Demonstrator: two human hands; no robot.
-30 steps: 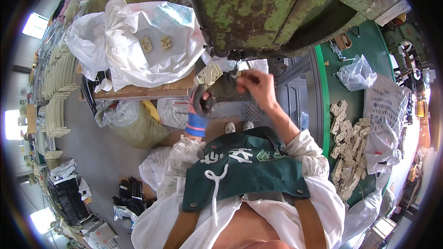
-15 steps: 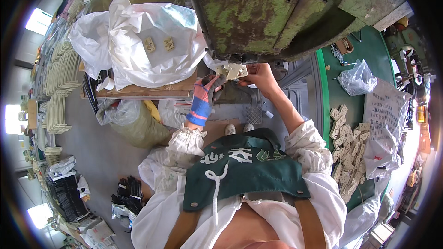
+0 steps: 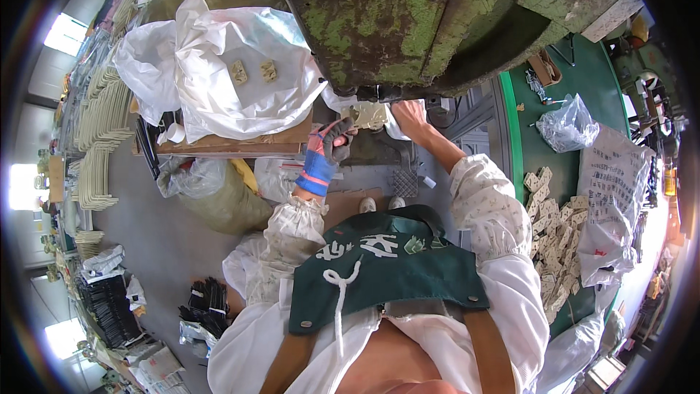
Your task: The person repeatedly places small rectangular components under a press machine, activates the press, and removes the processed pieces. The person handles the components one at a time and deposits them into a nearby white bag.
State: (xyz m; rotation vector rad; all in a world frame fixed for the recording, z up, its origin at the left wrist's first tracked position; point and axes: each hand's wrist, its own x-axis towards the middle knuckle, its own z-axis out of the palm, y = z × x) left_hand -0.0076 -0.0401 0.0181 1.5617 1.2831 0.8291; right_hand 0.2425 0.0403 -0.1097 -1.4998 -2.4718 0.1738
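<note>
Just below the front edge of the machine [image 3: 379, 36], a pale metal plate [image 3: 367, 115] lies between my two hands. My left hand [image 3: 335, 138], in a dark glove with a blue and pink cuff, is curled at the near left edge of the plate; I cannot tell whether the fingers clamp it or only touch it. My right hand [image 3: 410, 118], bare, is placed just beside the right end of the plate; its fingertips are partly hidden, so its hold cannot be told. Left of my grip, a white plastic sheet [image 3: 219, 106] carries two small metal pieces [image 3: 269, 71]. Below my grip, near my shoes [image 3: 368, 205], is a foot pedal [image 3: 405, 183]. Well to the right, a green table [image 3: 583, 80] bears a pile of plates [image 3: 558, 237] and a clear plastic bag [image 3: 569, 125].
</note>
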